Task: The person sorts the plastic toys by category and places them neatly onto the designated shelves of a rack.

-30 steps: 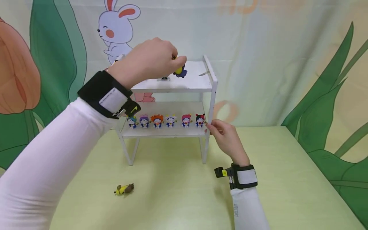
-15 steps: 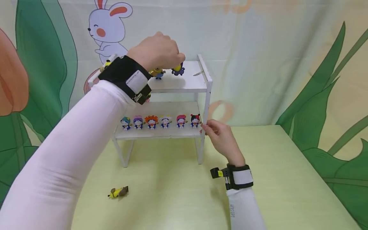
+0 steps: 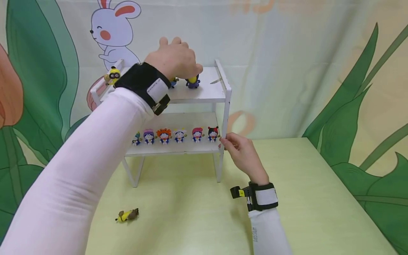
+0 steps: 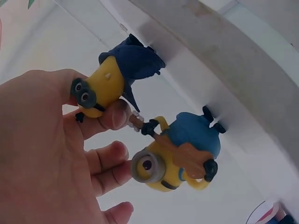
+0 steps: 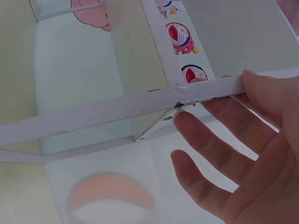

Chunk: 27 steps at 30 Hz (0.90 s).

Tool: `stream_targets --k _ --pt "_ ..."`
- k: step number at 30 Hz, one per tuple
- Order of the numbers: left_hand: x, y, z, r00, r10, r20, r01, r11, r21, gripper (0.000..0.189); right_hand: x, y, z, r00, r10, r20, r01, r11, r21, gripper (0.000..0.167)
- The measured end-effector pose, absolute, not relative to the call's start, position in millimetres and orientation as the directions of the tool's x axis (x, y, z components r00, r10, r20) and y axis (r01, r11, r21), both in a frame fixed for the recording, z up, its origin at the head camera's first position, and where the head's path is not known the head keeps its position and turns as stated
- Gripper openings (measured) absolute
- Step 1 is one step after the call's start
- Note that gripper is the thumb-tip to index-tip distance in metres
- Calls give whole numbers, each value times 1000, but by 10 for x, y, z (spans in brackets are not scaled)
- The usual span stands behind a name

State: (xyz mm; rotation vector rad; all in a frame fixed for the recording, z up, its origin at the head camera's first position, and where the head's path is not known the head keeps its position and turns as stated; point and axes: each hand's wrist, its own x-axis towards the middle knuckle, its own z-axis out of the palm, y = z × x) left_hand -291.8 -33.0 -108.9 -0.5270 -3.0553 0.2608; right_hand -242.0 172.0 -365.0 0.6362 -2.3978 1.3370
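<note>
My left hand is over the top tier of a white two-tier shelf. Between thumb and forefinger it pinches the yellow head of a minion figurine in dark blue, whose feet are right at the shelf surface. Beside it stands a one-eyed minion figurine with a brown guitar, close to my other fingers. In the head view my hand hides most of both. My right hand grips the shelf's front right post at the lower tier, thumb on one side and fingers behind.
Several Doraemon figurines in coloured hats line the lower tier. Another minion figurine stands at the top tier's left end. A yellow-and-brown figurine lies on the pale green table. A printed curtain hangs behind.
My left hand has lowered the dark blue minion figurine to the top tier beside the guitar minion, and its other fingers have spread. The head view has shifted slightly; my right hand stays on the post.
</note>
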Motion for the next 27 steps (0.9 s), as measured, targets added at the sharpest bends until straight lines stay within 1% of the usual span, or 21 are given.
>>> stream_targets --k 6,18,27 --pt "-2916 -331 -1099 -939 345 9 337 922 -193 52 -2420 1725 -3643 -847 -226 482 -528 462 -712 23" --pt "-2908 -295 -1151 -929 367 46 346 906 -243 50 -2429 1726 -3658 -846 -223 484 -529 465 -710 23" --pt "-2903 -294 -1168 -925 372 81 340 904 -260 56 -2420 1706 -3643 -850 -230 475 -524 469 -711 24"
